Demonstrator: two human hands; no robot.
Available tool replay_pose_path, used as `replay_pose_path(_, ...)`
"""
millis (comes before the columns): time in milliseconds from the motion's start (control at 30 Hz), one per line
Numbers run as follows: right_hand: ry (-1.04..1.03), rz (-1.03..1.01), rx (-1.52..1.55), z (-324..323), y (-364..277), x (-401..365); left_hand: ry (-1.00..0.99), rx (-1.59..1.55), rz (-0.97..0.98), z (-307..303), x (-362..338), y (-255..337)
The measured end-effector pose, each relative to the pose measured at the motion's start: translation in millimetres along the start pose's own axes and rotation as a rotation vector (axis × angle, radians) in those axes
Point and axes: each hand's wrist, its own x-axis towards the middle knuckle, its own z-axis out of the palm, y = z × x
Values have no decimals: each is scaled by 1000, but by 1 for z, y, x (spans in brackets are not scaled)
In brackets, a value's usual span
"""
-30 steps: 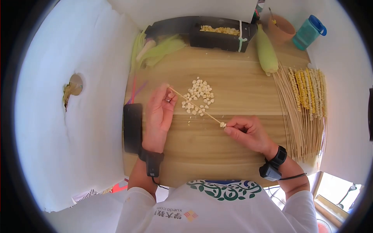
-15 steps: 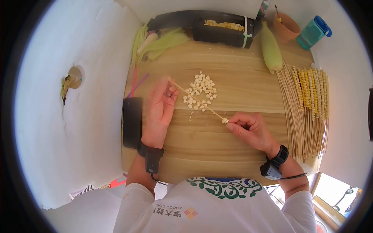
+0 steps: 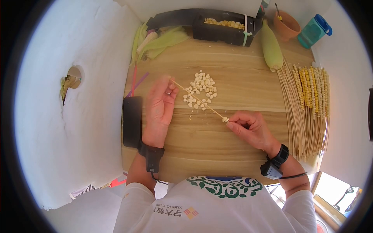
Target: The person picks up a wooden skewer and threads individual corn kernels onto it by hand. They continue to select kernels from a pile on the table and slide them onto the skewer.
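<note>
Pinching the skewer (image 3: 198, 100), left hand (image 3: 159, 110) and right hand (image 3: 250, 130) fingers (image 3: 233, 125) close on its ends.

The skewer's (image 3: 198, 100) far end ran under the fingers of the left hand (image 3: 158, 112), so the grip there could not be made out. The kernel (image 3: 224, 119) pinched by the right hand (image 3: 250, 128) was too small to tell whether it sat on the tip or beside it. The tray's (image 3: 175, 21) back edge lay hidden behind a white cover (image 3: 194, 6).
</note>
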Motion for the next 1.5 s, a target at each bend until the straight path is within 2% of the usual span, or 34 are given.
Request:
replay_pose_path(800,-29,25,11,-3,-5,-1,8,118,142,7,-4,-3)
replay_pose_path(1000,-34,5,9,-3,-5,0,-22,64,30,-2,2,-1)
replay_pose_path(1067,-33,9,22,-3,-4,0,-149,14,1,-5,4,0)
replay_pose_path(1500,-29,23,44,-4,-6,-1,-161,-10,-67,-3,3,-2)
